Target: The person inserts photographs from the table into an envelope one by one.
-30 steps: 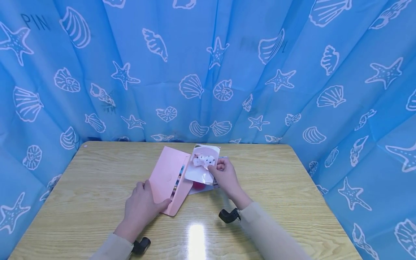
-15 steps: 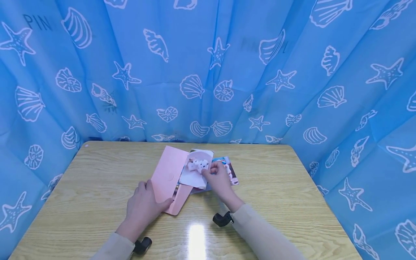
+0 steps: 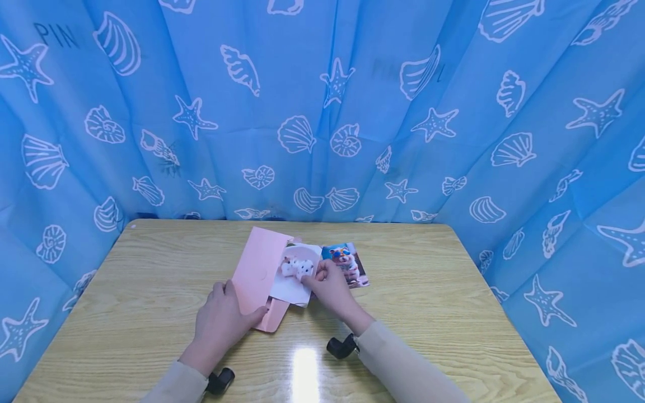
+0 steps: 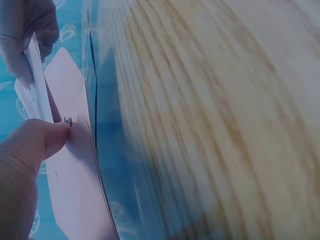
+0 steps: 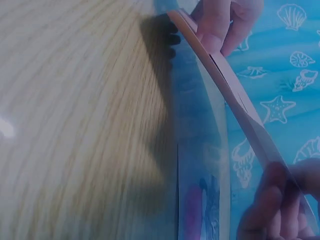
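A pink envelope (image 3: pixel 255 270) lies slanted at the table's middle. My left hand (image 3: pixel 221 318) grips its near left part, and in the left wrist view the thumb (image 4: pixel 35 142) presses at the opening. Between thumb and fingers, my right hand (image 3: pixel 336 291) pinches the right edge of a photo (image 3: pixel 287 289) of two small white animals. The photo's left part is hidden in the envelope's mouth. Seen from the right wrist, the envelope (image 5: pixel 225 87) stands edge-on, slightly raised off the table.
A second photo (image 3: pixel 347 263), of a hamster in sunglasses, lies on the wooden table (image 3: pixel 418 302) just right of the right hand, partly covered by it. Behind the table hangs a blue curtain (image 3: pixel 322 168) with white shells and starfish.
My right hand has moved left and slightly toward me, sliding the white-animal photo partly into the envelope. The sunglasses photo has come into sight. My left hand has stayed nearly still.
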Tool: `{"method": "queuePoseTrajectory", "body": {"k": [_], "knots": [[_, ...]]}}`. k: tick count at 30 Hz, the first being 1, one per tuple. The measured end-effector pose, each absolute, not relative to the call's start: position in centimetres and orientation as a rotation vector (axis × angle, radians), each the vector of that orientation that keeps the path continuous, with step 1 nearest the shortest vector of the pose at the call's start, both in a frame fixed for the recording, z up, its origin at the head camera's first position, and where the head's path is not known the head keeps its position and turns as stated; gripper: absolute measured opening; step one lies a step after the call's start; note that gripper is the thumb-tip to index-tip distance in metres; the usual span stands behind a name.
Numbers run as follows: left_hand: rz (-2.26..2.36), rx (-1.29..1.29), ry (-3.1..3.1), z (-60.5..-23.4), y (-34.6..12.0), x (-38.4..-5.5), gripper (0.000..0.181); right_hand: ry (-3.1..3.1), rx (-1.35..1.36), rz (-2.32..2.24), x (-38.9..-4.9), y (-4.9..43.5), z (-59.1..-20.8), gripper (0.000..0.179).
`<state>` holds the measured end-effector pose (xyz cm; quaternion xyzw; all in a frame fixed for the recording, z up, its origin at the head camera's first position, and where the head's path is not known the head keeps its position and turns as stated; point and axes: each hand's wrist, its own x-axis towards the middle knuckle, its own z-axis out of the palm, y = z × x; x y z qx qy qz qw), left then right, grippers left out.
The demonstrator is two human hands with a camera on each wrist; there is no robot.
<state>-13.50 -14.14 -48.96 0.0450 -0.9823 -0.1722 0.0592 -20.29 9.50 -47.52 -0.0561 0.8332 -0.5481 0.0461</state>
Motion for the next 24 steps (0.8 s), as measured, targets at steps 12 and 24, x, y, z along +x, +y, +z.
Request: {"method": "queuePoseTrajectory", "body": {"k": [12,24], "knots": [[-0.502,0.126,-2.998,-49.0,-14.0,-13.5,0.108,2.45,-0.196,-1.712,-19.5,8.9,-46.8,0.032],[-0.493,0.134,-3.006,-49.0,-14.2,-13.5,0.107,2.385,-0.229,-1.902,-19.3,8.2,-45.9,0.028]]}}
